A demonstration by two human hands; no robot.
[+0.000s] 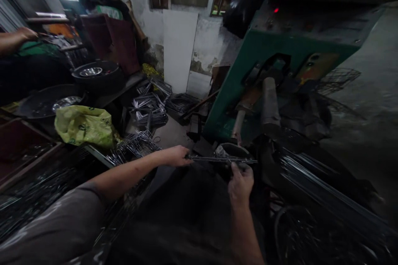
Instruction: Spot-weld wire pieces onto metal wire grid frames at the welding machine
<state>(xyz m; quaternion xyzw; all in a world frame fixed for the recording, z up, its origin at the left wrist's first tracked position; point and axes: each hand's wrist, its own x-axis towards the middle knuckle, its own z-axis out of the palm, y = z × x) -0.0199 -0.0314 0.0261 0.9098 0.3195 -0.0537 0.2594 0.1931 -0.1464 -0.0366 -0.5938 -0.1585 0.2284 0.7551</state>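
Observation:
A thin metal frame (214,159) stretches level between my two hands, in front of the green machine (230,70). My left hand (178,156) is closed on its left end, fingers wrapped round. Near the right part of the frame, my right hand (241,180) pinches it between thumb and fingers from below. Just behind the frame is a round dark container (233,149), beneath the machine's metal arms (270,103). The far detail of the frame is too dark to make out.
Wire frames (149,109) lie piled beyond my left arm, beside a yellow-green bag (83,126). Long metal rods (323,182) lie at the right. A round wire basket (295,232) is at the lower right. Another person's hand (23,37) shows at the far left.

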